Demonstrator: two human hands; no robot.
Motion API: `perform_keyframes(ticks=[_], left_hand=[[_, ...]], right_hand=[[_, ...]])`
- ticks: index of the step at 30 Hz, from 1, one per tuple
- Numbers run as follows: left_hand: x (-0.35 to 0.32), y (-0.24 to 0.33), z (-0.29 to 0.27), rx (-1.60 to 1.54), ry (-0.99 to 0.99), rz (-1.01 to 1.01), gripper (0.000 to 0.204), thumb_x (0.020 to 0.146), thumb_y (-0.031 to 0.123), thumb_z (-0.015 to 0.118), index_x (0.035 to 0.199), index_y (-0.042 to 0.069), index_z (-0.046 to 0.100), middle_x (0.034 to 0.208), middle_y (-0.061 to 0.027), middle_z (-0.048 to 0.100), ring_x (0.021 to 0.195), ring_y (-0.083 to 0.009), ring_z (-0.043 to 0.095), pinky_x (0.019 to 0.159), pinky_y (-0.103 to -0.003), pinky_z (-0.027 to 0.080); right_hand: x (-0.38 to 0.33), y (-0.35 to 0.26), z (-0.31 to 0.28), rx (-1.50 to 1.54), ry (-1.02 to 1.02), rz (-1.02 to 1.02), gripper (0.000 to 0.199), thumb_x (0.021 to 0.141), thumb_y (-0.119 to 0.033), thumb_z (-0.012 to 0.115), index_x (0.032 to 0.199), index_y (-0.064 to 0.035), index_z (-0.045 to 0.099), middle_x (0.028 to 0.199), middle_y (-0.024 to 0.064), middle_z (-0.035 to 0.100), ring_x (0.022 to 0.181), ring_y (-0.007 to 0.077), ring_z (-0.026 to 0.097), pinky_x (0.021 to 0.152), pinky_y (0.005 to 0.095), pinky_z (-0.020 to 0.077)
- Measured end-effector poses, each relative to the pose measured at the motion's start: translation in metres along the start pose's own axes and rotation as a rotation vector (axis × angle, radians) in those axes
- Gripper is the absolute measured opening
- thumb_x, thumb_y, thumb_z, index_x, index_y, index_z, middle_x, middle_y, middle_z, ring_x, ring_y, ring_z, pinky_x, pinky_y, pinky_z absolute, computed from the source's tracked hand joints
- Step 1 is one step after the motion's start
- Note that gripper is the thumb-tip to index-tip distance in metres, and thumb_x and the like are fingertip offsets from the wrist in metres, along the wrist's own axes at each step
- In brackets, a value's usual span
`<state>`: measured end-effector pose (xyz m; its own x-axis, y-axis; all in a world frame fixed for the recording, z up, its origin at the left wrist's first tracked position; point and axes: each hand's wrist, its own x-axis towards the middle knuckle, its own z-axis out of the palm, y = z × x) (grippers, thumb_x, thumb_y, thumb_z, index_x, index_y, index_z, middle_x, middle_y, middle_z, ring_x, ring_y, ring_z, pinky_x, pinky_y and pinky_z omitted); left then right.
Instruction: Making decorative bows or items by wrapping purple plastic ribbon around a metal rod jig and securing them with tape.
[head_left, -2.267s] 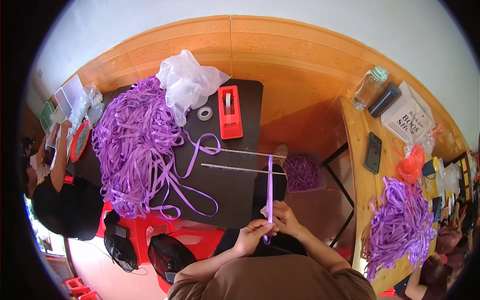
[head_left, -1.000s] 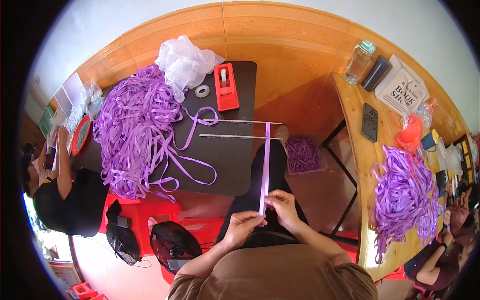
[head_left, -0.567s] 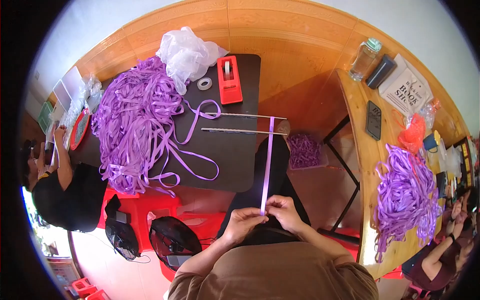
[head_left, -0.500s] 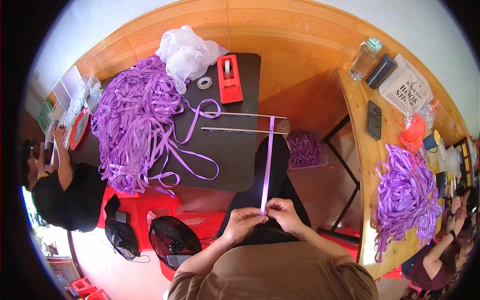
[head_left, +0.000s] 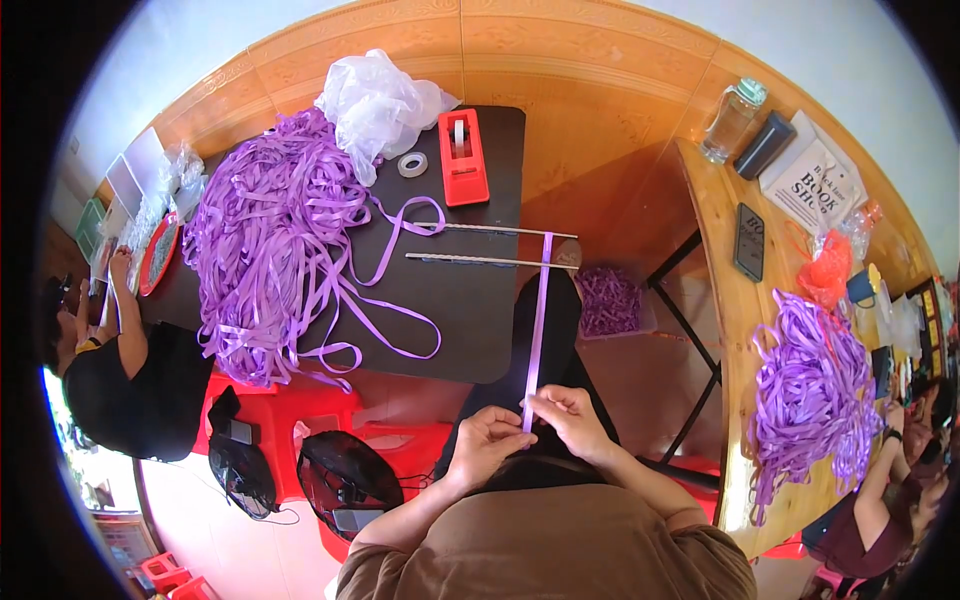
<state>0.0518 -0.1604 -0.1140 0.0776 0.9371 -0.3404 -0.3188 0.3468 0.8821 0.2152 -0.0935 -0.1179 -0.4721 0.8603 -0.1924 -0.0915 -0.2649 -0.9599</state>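
Observation:
A narrow purple ribbon [head_left: 540, 320] stretches from two thin metal rods toward my body. My left hand [head_left: 487, 446] pinches its near end between thumb and fingertips. Just above that, my right hand [head_left: 572, 420] has thumb and finger closed on the same ribbon. The far end loops over the near rod [head_left: 480, 260] and the far rod [head_left: 500, 230], which jut past the right edge of the dark table [head_left: 470, 330]. A large heap of purple ribbon [head_left: 275, 240] covers the table's left part, with loose loops trailing toward the rods.
At the back stand a red tape dispenser [head_left: 463, 185], a tape roll [head_left: 412, 164] and a white plastic bag [head_left: 380, 105]. Below the rods sits a bin of purple ribbon [head_left: 612, 302]. The wooden table [head_left: 735, 400] at right bears more ribbon [head_left: 815, 400] and a phone [head_left: 749, 242]. Other people sit at both sides.
My right hand has shifted slightly up along the ribbon, away from my left fingertips. My left hand stays near the ribbon's lower end.

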Motion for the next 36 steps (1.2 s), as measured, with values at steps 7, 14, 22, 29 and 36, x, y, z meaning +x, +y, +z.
perform_keyframes(ticks=[7, 14, 22, 29, 36], left_hand=[[0.001, -0.003, -0.001, 0.085, -0.009, 0.045, 0.018, 0.081, -0.001, 0.069, 0.092, -0.002, 0.055, 0.08, -0.0104, 0.068, 0.075, -0.0105, 0.065, 0.065, -0.021, 0.05], [0.0, 0.008, -0.003, 0.165, -0.033, -0.082, 0.018, 0.081, 0.002, 0.069, 0.092, -0.001, 0.055, 0.079, -0.0101, 0.068, 0.067, -0.0098, 0.064, 0.049, -0.019, 0.045], [0.024, -0.01, -0.014, -0.16, 0.218, 0.083, 0.021, 0.09, 0.011, 0.058, 0.104, -0.003, 0.063, 0.094, -0.0124, 0.067, 0.076, -0.0142, 0.064, 0.059, -0.023, 0.047], [0.057, 0.01, 0.009, -0.282, 0.032, 0.143, 0.012, 0.086, 0.002, 0.062, 0.096, -0.002, 0.068, 0.091, -0.0078, 0.068, 0.08, -0.0144, 0.063, 0.073, -0.026, 0.049], [0.06, 0.009, 0.011, -0.195, 0.095, 0.13, 0.006, 0.081, -0.001, 0.067, 0.086, -0.002, 0.069, 0.08, -0.0078, 0.068, 0.071, -0.0139, 0.062, 0.069, -0.025, 0.049]], right_hand=[[-0.001, -0.004, 0.009, 0.022, 0.049, -0.008, 0.015, 0.087, -0.009, 0.065, 0.073, -0.0025, 0.063, 0.064, -0.0057, 0.052, 0.06, 0.0014, 0.041, 0.053, 0.0208, 0.0301], [0.0, -0.004, 0.012, 0.086, 0.08, -0.023, 0.015, 0.086, -0.008, 0.066, 0.072, -0.0034, 0.063, 0.064, -0.004, 0.054, 0.06, 0.0024, 0.045, 0.054, 0.0201, 0.0332], [0.0, 0.004, 0.004, 0.085, -0.003, 0.023, 0.013, 0.088, -0.003, 0.062, 0.075, 0.0002, 0.063, 0.066, 0.0017, 0.06, 0.059, 0.006, 0.052, 0.054, 0.022, 0.0395], [0.0, 0.001, 0.009, 0.169, 0.041, 0.007, 0.012, 0.088, -0.003, 0.062, 0.077, 0.001, 0.064, 0.067, 0.0001, 0.061, 0.063, 0.0054, 0.053, 0.057, 0.0207, 0.042], [0.005, -0.031, -0.017, -0.395, 0.067, -0.246, 0.007, 0.083, -0.004, 0.066, 0.079, 0.0015, 0.064, 0.07, 0.0074, 0.063, 0.06, 0.0105, 0.056, 0.057, 0.0264, 0.0427]])
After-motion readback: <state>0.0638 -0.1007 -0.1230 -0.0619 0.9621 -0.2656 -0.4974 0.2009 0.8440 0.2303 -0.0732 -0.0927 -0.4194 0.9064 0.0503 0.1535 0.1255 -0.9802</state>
